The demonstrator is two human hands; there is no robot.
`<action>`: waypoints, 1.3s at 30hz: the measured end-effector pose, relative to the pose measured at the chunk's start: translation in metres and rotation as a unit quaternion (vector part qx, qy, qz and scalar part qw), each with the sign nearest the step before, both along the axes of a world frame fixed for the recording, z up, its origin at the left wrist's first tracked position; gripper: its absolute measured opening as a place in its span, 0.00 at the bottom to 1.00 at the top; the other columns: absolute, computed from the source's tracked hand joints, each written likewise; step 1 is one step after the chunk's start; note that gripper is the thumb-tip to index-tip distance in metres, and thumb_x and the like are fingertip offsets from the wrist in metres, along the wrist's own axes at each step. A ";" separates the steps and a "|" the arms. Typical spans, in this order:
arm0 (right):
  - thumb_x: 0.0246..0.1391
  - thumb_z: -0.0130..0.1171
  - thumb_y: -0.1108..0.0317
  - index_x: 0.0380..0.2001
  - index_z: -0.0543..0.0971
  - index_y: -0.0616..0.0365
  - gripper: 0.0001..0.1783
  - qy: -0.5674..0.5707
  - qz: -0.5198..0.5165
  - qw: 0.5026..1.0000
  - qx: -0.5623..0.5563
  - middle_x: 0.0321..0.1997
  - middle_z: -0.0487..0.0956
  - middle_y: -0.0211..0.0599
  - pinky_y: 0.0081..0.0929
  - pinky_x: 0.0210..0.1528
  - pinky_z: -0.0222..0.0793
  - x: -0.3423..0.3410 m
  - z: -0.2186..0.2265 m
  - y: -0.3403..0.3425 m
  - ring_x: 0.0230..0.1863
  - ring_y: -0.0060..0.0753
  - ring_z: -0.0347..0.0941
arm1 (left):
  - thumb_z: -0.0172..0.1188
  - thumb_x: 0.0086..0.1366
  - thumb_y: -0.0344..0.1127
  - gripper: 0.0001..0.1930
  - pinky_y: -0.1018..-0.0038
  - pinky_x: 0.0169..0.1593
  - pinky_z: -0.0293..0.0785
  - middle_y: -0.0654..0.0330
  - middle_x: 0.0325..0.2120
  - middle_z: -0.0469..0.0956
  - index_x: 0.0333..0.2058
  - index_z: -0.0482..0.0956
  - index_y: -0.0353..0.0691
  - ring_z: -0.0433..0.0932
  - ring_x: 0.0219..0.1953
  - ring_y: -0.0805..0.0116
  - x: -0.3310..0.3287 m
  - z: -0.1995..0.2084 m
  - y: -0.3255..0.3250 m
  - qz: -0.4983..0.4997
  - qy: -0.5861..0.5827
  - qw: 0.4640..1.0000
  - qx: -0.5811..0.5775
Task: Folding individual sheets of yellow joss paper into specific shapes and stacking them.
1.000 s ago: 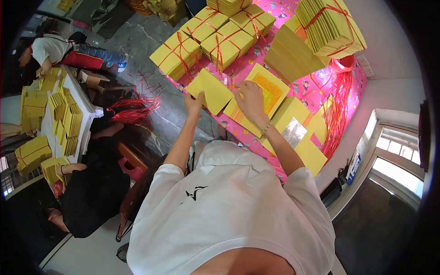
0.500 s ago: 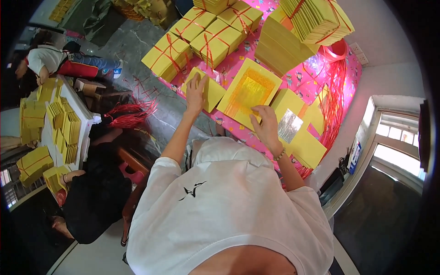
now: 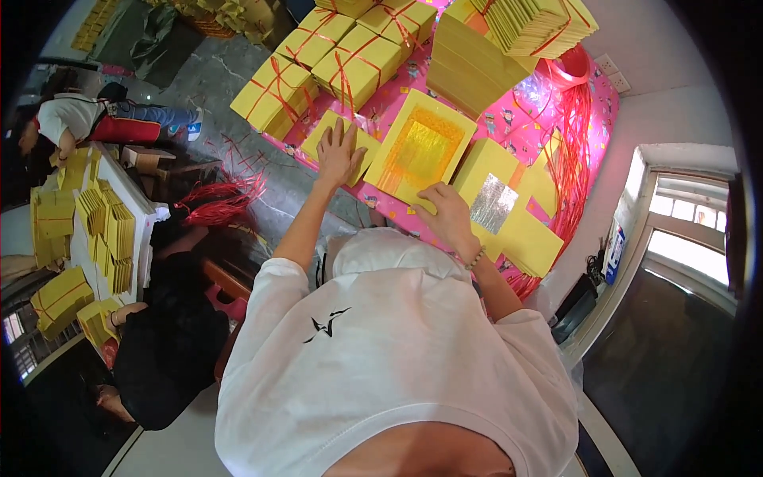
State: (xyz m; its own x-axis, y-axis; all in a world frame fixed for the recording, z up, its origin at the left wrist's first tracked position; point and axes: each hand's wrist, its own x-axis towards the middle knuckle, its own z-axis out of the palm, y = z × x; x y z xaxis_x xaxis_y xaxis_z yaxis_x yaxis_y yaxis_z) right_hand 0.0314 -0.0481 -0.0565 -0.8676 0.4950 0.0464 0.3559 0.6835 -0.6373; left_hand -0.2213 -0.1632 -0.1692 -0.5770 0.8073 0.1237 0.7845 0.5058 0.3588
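My left hand (image 3: pixel 338 153) lies with fingers spread on a smaller yellow paper stack (image 3: pixel 363 144) near the table's left edge. Beside it is a yellow sheet stack (image 3: pixel 423 145), its top printed with an orange border around a shiny gold rectangle. My right hand (image 3: pixel 447 213) is at this stack's near edge, fingers slightly bent and thumb apart from them, with nothing visible between them. To its right lie more yellow sheets (image 3: pixel 528 238), with a silver foil rectangle (image 3: pixel 493 203) on top.
Yellow bundles tied with red ribbon (image 3: pixel 358 67) stand at the table's back left. A tall yellow stack (image 3: pixel 469 67) and red ribbon strands (image 3: pixel 579 143) are farther right. The pink patterned cloth (image 3: pixel 501 119) covers the table. Leftward, people sit by a white table (image 3: pixel 141 219) with yellow stacks.
My right hand has drawn back from the printed top to the stack's near edge. My left hand lies flatter across the smaller stack. The whole view has shifted slightly.
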 end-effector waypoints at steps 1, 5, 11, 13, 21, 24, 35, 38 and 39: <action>0.45 0.63 0.63 0.31 0.78 0.57 0.11 0.019 0.001 1.000 -0.009 0.33 0.75 0.35 0.33 0.38 0.70 0.001 -0.003 0.002 0.37 0.39 0.72 | 0.53 0.61 0.52 0.33 0.51 0.60 0.49 0.51 0.63 0.53 0.62 0.57 0.51 0.52 0.61 0.43 0.000 0.002 0.000 -0.001 -0.001 1.000 0.001; 0.47 0.61 0.65 0.25 0.79 0.56 0.06 0.039 -0.014 0.997 -0.067 0.28 0.76 0.35 0.34 0.34 0.70 0.000 -0.003 0.008 0.32 0.39 0.73 | 0.54 0.61 0.51 0.33 0.51 0.60 0.51 0.50 0.63 0.53 0.63 0.56 0.50 0.53 0.61 0.42 -0.001 0.007 -0.004 -0.009 -0.007 1.000 0.029; 0.48 0.60 0.65 0.26 0.80 0.57 0.07 0.003 -0.018 0.995 -0.097 0.27 0.76 0.37 0.33 0.32 0.69 -0.002 -0.006 0.012 0.32 0.40 0.74 | 0.53 0.61 0.51 0.35 0.52 0.59 0.53 0.51 0.63 0.54 0.63 0.54 0.45 0.54 0.60 0.42 -0.001 0.015 -0.009 -0.012 0.000 0.999 0.047; 0.49 0.60 0.65 0.26 0.80 0.57 0.07 0.000 -0.031 0.992 -0.122 0.27 0.76 0.37 0.33 0.32 0.69 -0.001 -0.007 0.014 0.31 0.41 0.74 | 0.52 0.62 0.51 0.35 0.53 0.60 0.53 0.51 0.63 0.54 0.63 0.54 0.43 0.54 0.61 0.44 0.000 0.020 -0.010 -0.006 -0.003 0.999 0.045; 0.52 0.57 0.63 0.28 0.78 0.55 0.08 0.012 0.034 0.997 -0.063 0.29 0.76 0.36 0.34 0.33 0.70 -0.002 -0.004 0.014 0.33 0.40 0.74 | 0.54 0.62 0.45 0.31 0.54 0.61 0.52 0.49 0.61 0.56 0.61 0.57 0.41 0.55 0.61 0.44 0.005 0.035 -0.018 0.001 0.012 0.995 0.094; 0.52 0.56 0.64 0.30 0.78 0.54 0.07 0.046 0.048 0.998 -0.006 0.30 0.76 0.35 0.34 0.34 0.71 -0.002 -0.007 0.011 0.33 0.39 0.74 | 0.55 0.60 0.43 0.27 0.55 0.60 0.54 0.49 0.57 0.61 0.57 0.63 0.42 0.57 0.59 0.46 0.009 0.046 -0.020 -0.016 -0.025 0.991 0.134; 0.51 0.55 0.65 0.29 0.76 0.55 0.06 0.033 0.054 0.998 -0.011 0.28 0.76 0.36 0.35 0.33 0.70 -0.004 -0.004 0.012 0.32 0.41 0.74 | 0.70 0.45 0.45 0.26 0.65 0.50 0.69 0.53 0.46 0.70 0.44 0.76 0.43 0.70 0.49 0.54 0.034 0.088 -0.019 -0.232 -0.166 0.953 0.102; 0.51 0.56 0.65 0.29 0.76 0.55 0.06 0.029 0.066 0.997 0.003 0.28 0.75 0.37 0.35 0.33 0.70 -0.004 -0.005 0.012 0.32 0.41 0.74 | 0.70 0.46 0.41 0.20 0.67 0.49 0.70 0.54 0.45 0.71 0.39 0.79 0.42 0.72 0.48 0.56 0.031 0.082 -0.018 -0.209 -0.250 0.941 0.096; 0.51 0.56 0.65 0.29 0.76 0.55 0.06 0.028 0.066 0.997 0.003 0.28 0.75 0.37 0.35 0.33 0.70 -0.004 -0.005 0.012 0.32 0.41 0.74 | 0.70 0.46 0.40 0.19 0.67 0.49 0.70 0.54 0.45 0.71 0.38 0.79 0.42 0.72 0.47 0.56 0.031 0.083 -0.016 -0.203 -0.257 0.941 0.086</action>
State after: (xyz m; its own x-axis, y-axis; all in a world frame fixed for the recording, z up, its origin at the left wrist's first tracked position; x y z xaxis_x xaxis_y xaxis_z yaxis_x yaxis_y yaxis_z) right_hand 0.0275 -0.0358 -0.0620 -0.9212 0.3760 0.1000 0.2258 0.7259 -0.6497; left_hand -0.1907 -0.1794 -0.0857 -0.2448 0.9676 0.0622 0.6017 0.1013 0.7923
